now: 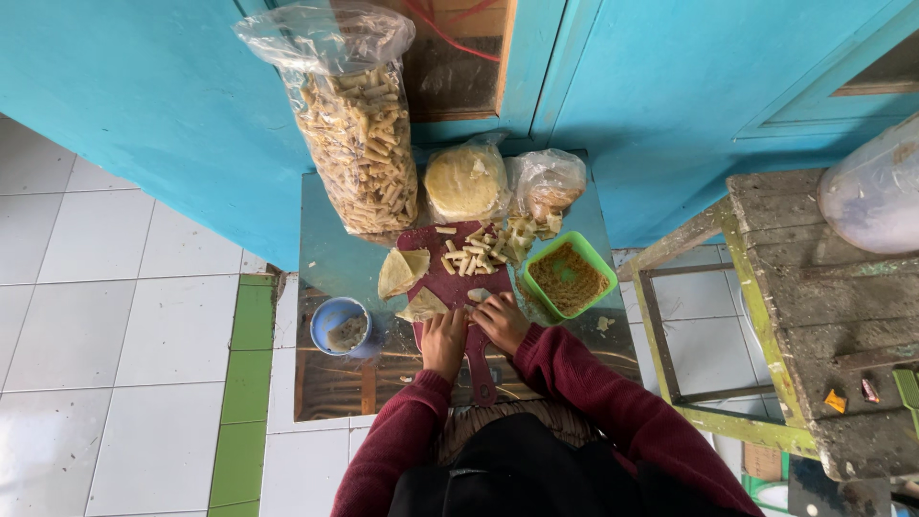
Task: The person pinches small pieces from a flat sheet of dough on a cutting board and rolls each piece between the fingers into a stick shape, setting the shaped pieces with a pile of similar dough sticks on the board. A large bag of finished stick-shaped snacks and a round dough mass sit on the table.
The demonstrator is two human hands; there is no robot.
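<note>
Your left hand (pixel 444 337) pressed flat on board (pixel 450 278); right hand (pixel 500 316) pinching roll (pixel 478 295); roll's long axis crosswise, pointing left toward wrapper (pixel 422 305).

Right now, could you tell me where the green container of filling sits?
In the head view, the green container stands at the right edge of the dark red cutting board, just beyond the right hand and in front of the small plastic bags.

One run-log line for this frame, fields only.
left hand: on wrapper piece | right hand: pinching small roll | surface: maroon cutting board | nearby: green filling tub, blue bowl
</note>
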